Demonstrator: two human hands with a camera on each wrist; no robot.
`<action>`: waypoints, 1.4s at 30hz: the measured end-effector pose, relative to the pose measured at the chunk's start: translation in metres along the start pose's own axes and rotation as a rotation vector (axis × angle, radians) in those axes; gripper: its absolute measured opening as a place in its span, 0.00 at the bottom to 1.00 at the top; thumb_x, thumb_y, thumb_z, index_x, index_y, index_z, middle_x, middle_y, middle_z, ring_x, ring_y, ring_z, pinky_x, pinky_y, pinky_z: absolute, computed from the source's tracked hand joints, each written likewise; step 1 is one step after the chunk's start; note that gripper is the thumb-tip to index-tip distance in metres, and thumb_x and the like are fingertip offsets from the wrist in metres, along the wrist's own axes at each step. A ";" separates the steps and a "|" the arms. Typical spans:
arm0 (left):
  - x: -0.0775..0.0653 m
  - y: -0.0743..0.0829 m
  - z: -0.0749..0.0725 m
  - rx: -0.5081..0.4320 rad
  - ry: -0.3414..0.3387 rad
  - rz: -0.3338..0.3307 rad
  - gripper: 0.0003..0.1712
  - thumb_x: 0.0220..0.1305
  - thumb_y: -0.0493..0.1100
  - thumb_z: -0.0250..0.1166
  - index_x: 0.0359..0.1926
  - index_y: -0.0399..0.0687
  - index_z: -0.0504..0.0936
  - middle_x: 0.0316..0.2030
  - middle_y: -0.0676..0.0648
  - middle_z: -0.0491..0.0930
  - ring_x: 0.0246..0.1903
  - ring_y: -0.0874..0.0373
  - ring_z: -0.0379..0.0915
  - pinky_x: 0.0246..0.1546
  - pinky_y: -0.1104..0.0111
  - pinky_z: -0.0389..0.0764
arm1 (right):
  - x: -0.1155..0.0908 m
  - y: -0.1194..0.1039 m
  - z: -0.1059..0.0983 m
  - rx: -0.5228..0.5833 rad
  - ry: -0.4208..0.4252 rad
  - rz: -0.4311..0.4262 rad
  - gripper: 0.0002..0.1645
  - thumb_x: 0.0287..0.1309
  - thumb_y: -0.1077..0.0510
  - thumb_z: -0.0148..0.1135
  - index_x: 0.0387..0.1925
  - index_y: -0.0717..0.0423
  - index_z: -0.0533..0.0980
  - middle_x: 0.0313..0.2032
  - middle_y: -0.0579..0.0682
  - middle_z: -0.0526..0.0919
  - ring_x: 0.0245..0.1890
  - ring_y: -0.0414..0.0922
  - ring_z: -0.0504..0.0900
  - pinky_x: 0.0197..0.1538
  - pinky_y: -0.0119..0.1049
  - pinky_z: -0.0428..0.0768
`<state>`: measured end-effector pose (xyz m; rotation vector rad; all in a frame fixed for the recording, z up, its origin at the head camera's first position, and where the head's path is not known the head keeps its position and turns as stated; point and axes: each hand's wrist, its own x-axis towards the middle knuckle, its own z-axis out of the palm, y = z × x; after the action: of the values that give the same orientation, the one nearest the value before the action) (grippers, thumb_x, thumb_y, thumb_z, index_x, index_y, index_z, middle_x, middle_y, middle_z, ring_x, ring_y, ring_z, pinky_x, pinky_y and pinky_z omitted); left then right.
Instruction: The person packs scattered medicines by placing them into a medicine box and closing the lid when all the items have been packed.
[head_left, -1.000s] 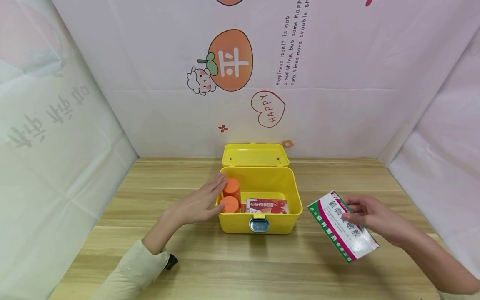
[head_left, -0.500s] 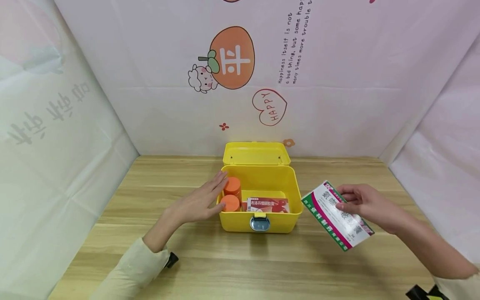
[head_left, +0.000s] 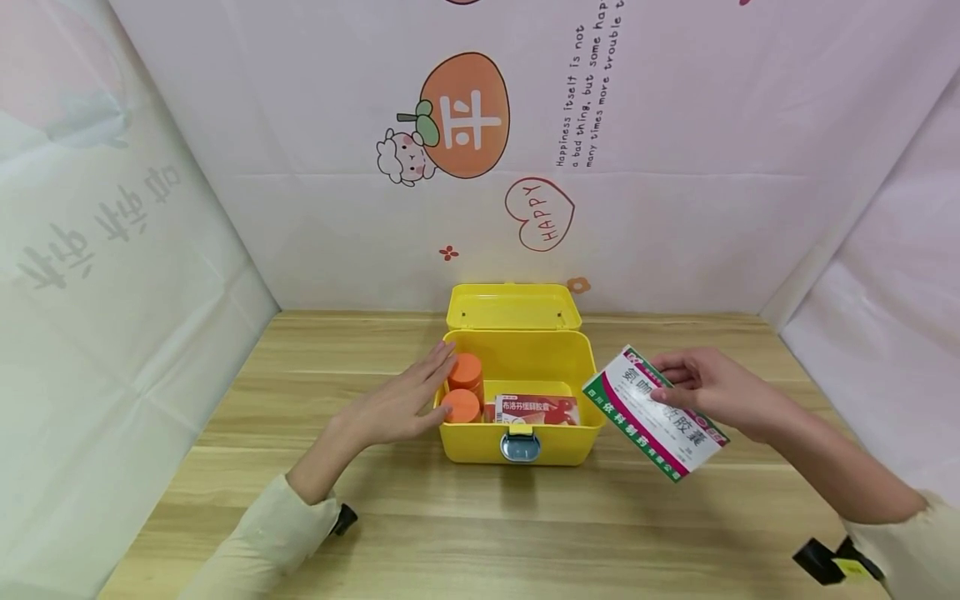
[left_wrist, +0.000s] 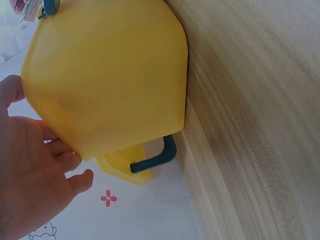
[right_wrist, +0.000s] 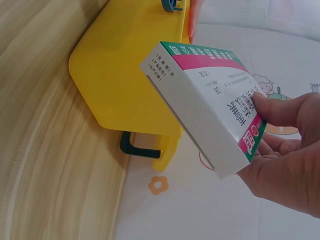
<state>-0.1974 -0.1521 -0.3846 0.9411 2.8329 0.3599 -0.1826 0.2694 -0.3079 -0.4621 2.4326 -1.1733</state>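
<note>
A yellow lidded box [head_left: 480, 446] stands on the table with its lid [head_left: 513, 307] tipped back. Inside at the left are two orange-capped bottles [head_left: 461, 406], and a red and white medicine box [head_left: 537, 409] lies beside them. My left hand [head_left: 393, 400] rests on the box's left rim, fingers fairly straight; the left wrist view shows its fingertips at the rim edge. My right hand [head_left: 708, 390] pinches a white, green and magenta medicine box [head_left: 654, 414] between thumb and fingers. That carton is held tilted above the table, its left corner overlapping the yellow box's right edge in the head view.
The wooden table [head_left: 480, 533] reaches back to a printed cloth backdrop [head_left: 675, 167], with cloth also hanging at both sides. A clear latch [head_left: 520, 447] sits on the yellow box's front. A dark green handle [left_wrist: 155, 161] sticks out behind it.
My right hand has carried the green and white medicine box left and slightly up, closer to the yellow box. My left hand stays at the rim.
</note>
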 end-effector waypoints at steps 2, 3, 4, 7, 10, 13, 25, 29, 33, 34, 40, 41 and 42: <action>0.000 0.000 0.000 0.001 0.001 0.001 0.45 0.75 0.67 0.42 0.80 0.47 0.41 0.81 0.48 0.33 0.80 0.54 0.30 0.78 0.55 0.50 | 0.003 -0.003 0.000 -0.010 -0.002 0.002 0.24 0.66 0.61 0.60 0.59 0.73 0.71 0.39 0.54 0.86 0.33 0.42 0.84 0.36 0.33 0.85; 0.000 0.000 0.000 0.002 0.002 0.003 0.45 0.75 0.67 0.42 0.80 0.47 0.41 0.81 0.48 0.33 0.80 0.54 0.30 0.78 0.55 0.50 | 0.004 -0.004 0.000 -0.017 -0.003 -0.001 0.25 0.66 0.61 0.61 0.59 0.73 0.71 0.39 0.54 0.86 0.34 0.43 0.84 0.36 0.33 0.85; 0.000 0.000 0.000 0.003 0.003 0.004 0.45 0.75 0.66 0.42 0.80 0.47 0.41 0.81 0.48 0.34 0.80 0.54 0.30 0.78 0.55 0.50 | 0.006 -0.006 0.000 -0.027 -0.004 -0.002 0.25 0.65 0.61 0.61 0.59 0.73 0.71 0.39 0.54 0.86 0.34 0.43 0.84 0.36 0.33 0.86; 0.000 -0.001 0.000 0.005 0.004 0.008 0.45 0.75 0.66 0.42 0.80 0.46 0.41 0.81 0.47 0.34 0.80 0.53 0.30 0.78 0.55 0.50 | 0.010 -0.011 0.001 -0.052 -0.005 -0.010 0.28 0.65 0.60 0.62 0.61 0.74 0.70 0.41 0.54 0.86 0.36 0.44 0.84 0.37 0.32 0.86; 0.000 -0.001 0.000 0.006 0.004 0.010 0.45 0.75 0.67 0.42 0.80 0.46 0.41 0.81 0.47 0.34 0.80 0.53 0.30 0.78 0.55 0.51 | 0.014 -0.016 0.002 -0.071 -0.006 -0.009 0.29 0.65 0.59 0.62 0.62 0.73 0.70 0.42 0.54 0.86 0.36 0.44 0.84 0.37 0.32 0.85; 0.000 -0.001 0.000 0.008 0.008 0.012 0.45 0.75 0.66 0.42 0.80 0.46 0.41 0.81 0.47 0.34 0.80 0.53 0.30 0.78 0.55 0.51 | 0.019 -0.021 0.004 -0.077 -0.010 -0.012 0.28 0.64 0.58 0.63 0.61 0.71 0.71 0.42 0.54 0.86 0.37 0.45 0.84 0.37 0.32 0.86; 0.000 0.000 0.000 0.013 -0.003 0.010 0.45 0.75 0.66 0.41 0.80 0.46 0.41 0.81 0.47 0.33 0.80 0.53 0.30 0.78 0.56 0.50 | 0.039 -0.035 0.008 -0.064 -0.049 -0.018 0.29 0.63 0.59 0.63 0.62 0.69 0.72 0.43 0.56 0.87 0.35 0.46 0.86 0.39 0.34 0.87; 0.000 -0.001 0.000 0.013 -0.001 0.010 0.45 0.75 0.66 0.41 0.80 0.46 0.41 0.81 0.47 0.33 0.80 0.53 0.30 0.78 0.55 0.50 | 0.046 -0.039 0.010 -0.079 -0.056 -0.032 0.28 0.63 0.58 0.65 0.62 0.67 0.74 0.44 0.56 0.88 0.34 0.45 0.87 0.39 0.35 0.87; 0.000 -0.001 0.000 0.010 0.000 0.008 0.45 0.75 0.67 0.41 0.80 0.47 0.41 0.81 0.48 0.33 0.80 0.54 0.29 0.78 0.55 0.50 | 0.053 -0.046 0.014 -0.102 -0.058 -0.044 0.28 0.62 0.56 0.66 0.61 0.65 0.76 0.45 0.56 0.88 0.33 0.44 0.88 0.39 0.37 0.88; 0.000 -0.001 0.000 0.010 -0.001 0.007 0.45 0.75 0.67 0.41 0.80 0.47 0.41 0.81 0.48 0.33 0.80 0.54 0.29 0.78 0.55 0.50 | 0.055 -0.048 0.016 -0.108 -0.059 -0.048 0.28 0.62 0.55 0.66 0.60 0.64 0.77 0.45 0.56 0.88 0.33 0.44 0.88 0.38 0.37 0.88; 0.000 -0.001 0.000 0.012 -0.008 -0.001 0.45 0.75 0.67 0.41 0.80 0.47 0.41 0.81 0.48 0.33 0.80 0.54 0.29 0.78 0.55 0.49 | 0.066 -0.059 0.020 -0.126 -0.066 -0.056 0.27 0.63 0.56 0.66 0.62 0.61 0.76 0.45 0.55 0.88 0.33 0.44 0.87 0.39 0.37 0.87; 0.000 -0.001 0.000 0.013 -0.009 -0.002 0.45 0.75 0.67 0.41 0.80 0.47 0.41 0.81 0.48 0.32 0.80 0.54 0.29 0.78 0.56 0.49 | 0.068 -0.060 0.021 -0.128 -0.066 -0.057 0.28 0.63 0.56 0.66 0.62 0.61 0.76 0.45 0.55 0.88 0.33 0.44 0.87 0.39 0.37 0.87; 0.000 -0.001 -0.001 0.014 -0.009 -0.001 0.45 0.75 0.67 0.41 0.80 0.47 0.41 0.81 0.48 0.32 0.80 0.54 0.29 0.78 0.55 0.49 | 0.071 -0.061 0.021 -0.128 -0.066 -0.058 0.28 0.63 0.56 0.66 0.62 0.61 0.76 0.46 0.55 0.88 0.33 0.44 0.86 0.40 0.37 0.87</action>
<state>-0.1981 -0.1527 -0.3843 0.9413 2.8312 0.3349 -0.2260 0.1871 -0.2863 -0.6040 2.4616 -1.0117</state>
